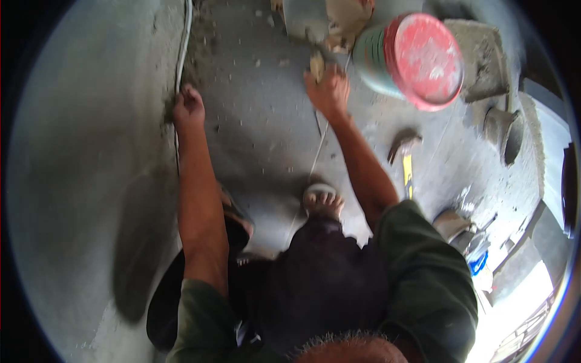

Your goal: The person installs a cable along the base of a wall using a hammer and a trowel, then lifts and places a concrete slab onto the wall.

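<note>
My left hand [189,107] is closed at the foot of the wall, its fingers curled at a thin pale cable [183,48] that runs along the wall's base. The cable shows above the hand and again below it, beside the wrist. Out over the floor, my right hand [328,92] is closed, with a small yellowish chunk [316,65] at its thumb and fingers. The chunk's material is too blurred to tell. A greenish bucket with a red, whitish-stained lid [428,57] stands just right of that hand.
A claw hammer [407,160] with a yellow and black handle lies on the tiled floor [260,127]. A torn paper bag [327,21] lies ahead. To the right are a mortar-caked tray [484,66] and a grey cylindrical container [505,136]. The plastered wall [78,151] rises at left.
</note>
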Demonstrator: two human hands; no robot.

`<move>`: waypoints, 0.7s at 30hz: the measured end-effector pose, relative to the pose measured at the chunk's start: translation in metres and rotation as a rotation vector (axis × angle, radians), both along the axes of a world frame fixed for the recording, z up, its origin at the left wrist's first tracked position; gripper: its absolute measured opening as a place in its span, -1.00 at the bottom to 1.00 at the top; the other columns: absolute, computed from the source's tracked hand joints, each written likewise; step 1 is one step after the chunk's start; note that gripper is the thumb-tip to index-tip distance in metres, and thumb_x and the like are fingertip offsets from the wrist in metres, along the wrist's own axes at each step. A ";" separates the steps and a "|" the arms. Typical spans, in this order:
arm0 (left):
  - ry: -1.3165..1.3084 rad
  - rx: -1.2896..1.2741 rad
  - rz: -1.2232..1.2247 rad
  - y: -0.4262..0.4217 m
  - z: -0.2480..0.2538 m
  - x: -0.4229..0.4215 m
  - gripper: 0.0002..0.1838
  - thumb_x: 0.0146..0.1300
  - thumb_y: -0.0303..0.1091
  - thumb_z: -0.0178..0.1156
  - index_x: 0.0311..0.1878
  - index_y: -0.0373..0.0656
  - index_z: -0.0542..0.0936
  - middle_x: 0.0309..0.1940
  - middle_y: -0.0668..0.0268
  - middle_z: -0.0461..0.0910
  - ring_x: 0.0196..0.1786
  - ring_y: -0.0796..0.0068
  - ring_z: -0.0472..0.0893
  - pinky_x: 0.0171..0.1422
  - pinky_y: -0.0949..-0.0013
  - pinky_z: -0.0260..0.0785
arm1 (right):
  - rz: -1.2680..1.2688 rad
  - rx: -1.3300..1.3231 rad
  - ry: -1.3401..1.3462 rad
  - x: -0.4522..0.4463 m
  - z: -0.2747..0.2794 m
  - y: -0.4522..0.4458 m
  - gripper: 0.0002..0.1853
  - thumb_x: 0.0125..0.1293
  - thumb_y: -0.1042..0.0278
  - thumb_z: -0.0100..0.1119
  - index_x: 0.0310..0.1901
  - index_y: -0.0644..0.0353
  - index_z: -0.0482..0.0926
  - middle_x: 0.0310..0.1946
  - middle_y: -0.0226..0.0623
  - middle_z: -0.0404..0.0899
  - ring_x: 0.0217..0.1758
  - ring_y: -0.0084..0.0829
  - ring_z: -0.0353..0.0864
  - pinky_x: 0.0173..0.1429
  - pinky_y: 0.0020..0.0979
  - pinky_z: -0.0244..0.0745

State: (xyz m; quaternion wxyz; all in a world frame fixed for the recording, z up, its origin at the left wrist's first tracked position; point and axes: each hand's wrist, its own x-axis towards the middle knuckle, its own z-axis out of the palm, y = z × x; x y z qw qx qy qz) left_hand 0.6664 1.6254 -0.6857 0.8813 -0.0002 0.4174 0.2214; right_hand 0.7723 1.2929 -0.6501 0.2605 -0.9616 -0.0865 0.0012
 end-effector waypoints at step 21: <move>0.018 0.144 -0.013 -0.008 0.007 0.002 -0.75 0.43 -0.29 -0.04 -0.17 -0.32 0.48 -0.35 0.13 0.58 -0.27 0.22 0.61 -0.21 0.28 0.53 | 0.235 -0.118 0.361 -0.064 0.029 -0.027 -0.74 0.16 0.23 0.26 -0.43 0.27 0.50 -0.50 0.06 0.59 -0.37 0.12 0.62 -0.26 -0.01 0.49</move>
